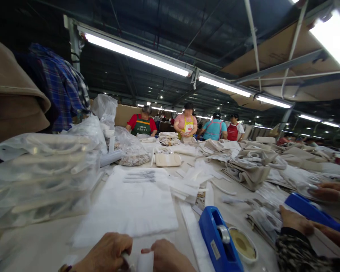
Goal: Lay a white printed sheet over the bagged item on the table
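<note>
My left hand [107,253] is at the bottom edge of the view, fingers curled round a small white piece [127,260]. Just to its right my right hand [166,258] pinches the same kind of white material [145,261], which sticks up between the two hands. Both hands hover over the near edge of the pale table [39,245]. A flat stack of white plastic bags [127,206] lies just beyond them. A blue tape dispenser [219,241] stands to the right of my right hand.
Clear bagged goods [42,173] pile up at left. A co-worker's hands [296,223] and patterned sleeve [300,253] are at right beside a second blue dispenser [314,211]. A tape roll [242,243] lies nearby. Beige folded goods [252,166] cover the far table; several people stand behind.
</note>
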Demonstrator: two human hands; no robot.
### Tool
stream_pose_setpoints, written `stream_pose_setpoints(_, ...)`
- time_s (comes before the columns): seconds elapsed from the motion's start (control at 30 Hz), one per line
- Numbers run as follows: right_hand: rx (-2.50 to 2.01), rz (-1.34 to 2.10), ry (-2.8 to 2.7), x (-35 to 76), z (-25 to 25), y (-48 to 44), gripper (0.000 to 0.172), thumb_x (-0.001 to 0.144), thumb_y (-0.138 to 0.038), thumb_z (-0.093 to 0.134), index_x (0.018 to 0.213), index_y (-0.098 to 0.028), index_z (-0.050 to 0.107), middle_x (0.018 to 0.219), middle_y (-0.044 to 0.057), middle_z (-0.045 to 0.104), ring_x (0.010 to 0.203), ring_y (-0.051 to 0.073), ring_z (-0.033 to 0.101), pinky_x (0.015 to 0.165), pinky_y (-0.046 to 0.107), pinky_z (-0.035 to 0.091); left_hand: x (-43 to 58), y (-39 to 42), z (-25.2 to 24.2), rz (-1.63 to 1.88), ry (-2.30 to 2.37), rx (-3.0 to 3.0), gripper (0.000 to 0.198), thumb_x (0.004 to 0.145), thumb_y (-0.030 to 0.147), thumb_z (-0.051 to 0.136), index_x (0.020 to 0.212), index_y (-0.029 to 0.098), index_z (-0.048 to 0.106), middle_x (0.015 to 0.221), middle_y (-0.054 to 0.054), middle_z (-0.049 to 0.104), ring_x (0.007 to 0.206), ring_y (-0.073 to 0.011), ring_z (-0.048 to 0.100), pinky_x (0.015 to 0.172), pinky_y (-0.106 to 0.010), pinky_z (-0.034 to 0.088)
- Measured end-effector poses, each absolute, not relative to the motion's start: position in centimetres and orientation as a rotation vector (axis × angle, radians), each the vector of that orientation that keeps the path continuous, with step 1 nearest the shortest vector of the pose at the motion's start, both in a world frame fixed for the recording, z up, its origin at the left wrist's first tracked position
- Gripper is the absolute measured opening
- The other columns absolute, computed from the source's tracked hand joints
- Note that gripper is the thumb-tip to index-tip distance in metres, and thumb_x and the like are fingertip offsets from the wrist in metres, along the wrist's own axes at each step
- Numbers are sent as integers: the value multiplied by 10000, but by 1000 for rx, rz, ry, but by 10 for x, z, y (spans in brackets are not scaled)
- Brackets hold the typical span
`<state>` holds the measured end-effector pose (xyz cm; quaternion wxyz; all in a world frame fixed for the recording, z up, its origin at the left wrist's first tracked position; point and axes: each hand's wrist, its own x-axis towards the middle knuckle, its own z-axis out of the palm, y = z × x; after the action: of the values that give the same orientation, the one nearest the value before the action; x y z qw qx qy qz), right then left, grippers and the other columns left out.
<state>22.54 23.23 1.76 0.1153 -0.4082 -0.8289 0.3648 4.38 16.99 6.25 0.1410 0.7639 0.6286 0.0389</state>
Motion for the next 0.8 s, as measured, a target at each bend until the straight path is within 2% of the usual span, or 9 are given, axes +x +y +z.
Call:
stream_pose_setpoints(0.07, -1396, 881, -2343, 243, 26, 219, 227, 850, -307, 520, 744, -141, 633, 768, 133, 660, 774, 260, 632, 714, 408, 465, 43, 169, 63, 68, 1810, 2250, 205, 550, 112, 433, 701, 207, 534, 755, 16, 679, 762, -177, 621, 657, -255, 362)
stream_pose_setpoints(0.13, -1517, 716, -2220, 271, 31, 199, 293, 894, -307, 398, 833, -133, 626, 846, 172, 658, 822, 287, 622, 745, 420, 439, 43, 168, 65, 20, 1779, 2282, 207, 594, 100, 422, 737, 201, 534, 781, 6, 673, 789, -180, 620, 682, -257, 377)
stream_pose_setpoints(0.27, -1457, 261, -1740, 361, 22, 161, 340, 918, -405, 322, 935, -198, 591, 924, 97, 646, 873, 201, 597, 812, 317, 441, 39, 166, 68, -17, 1678, 2326, 167, 705, 201, 439, 787, 191, 584, 809, -15, 670, 781, -203, 619, 692, -273, 425)
stream_pose_setpoints(0.4, -1786, -185, -1547, 461, 0, 172, 436, 903, -454, 268, 1021, -171, 578, 1020, 112, 626, 957, 213, 574, 874, 348, 459, 26, 166, 61, 207, 1607, 2392, 411, 656, 217, 461, 1026, 229, 641, 1055, -44, 654, 978, -242, 596, 867, -317, 455)
stream_pose_setpoints(0.5, -1898, -222, -1668, 498, -17, 209, 435, 856, -391, 330, 1035, -136, 633, 1155, 164, 592, 1126, 283, 505, 983, 441, 384, 13, 168, 58, 434, 1686, 2428, 502, 673, 245, 458, 1154, 233, 597, 1193, -63, 599, 1105, -266, 544, 967, -363, 423)
stream_pose_setpoints(0.57, -1945, -203, -1739, 503, -28, 232, 396, 795, -353, 420, 1038, -157, 664, 1211, 178, 571, 1189, 359, 455, 967, 544, 366, 4, 164, 62, 523, 1742, 2390, 459, 731, 331, 447, 1151, 223, 598, 1190, -71, 603, 1111, -272, 544, 978, -380, 421)
stream_pose_setpoints(0.67, -1985, -182, -1853, 503, -38, 250, 360, 690, -248, 489, 983, -282, 695, 1206, 112, 601, 1219, 441, 407, 885, 701, 322, -7, 146, 77, 538, 1830, 2263, 452, 766, 409, 437, 1130, 203, 608, 1183, -78, 610, 1111, -267, 547, 986, -370, 417)
stream_pose_setpoints(0.77, -1908, -202, -1942, 513, -31, 256, 374, 704, -215, 427, 949, -273, 703, 1135, 105, 644, 1218, 391, 431, 930, 653, 319, -19, 122, 92, 566, 1909, 2140, 424, 746, 403, 458, 1062, 181, 634, 1139, -87, 629, 1091, -260, 555, 988, -356, 402)
stream_pose_setpoints(0.8, -1853, -200, -1972, 518, -24, 259, 370, 729, -232, 409, 957, -240, 701, 1094, 115, 660, 1202, 338, 465, 955, 550, 366, -23, 116, 95, 598, 1930, 2084, 407, 733, 394, 467, 1026, 174, 643, 1112, -88, 640, 1075, -256, 561, 981, -350, 402)
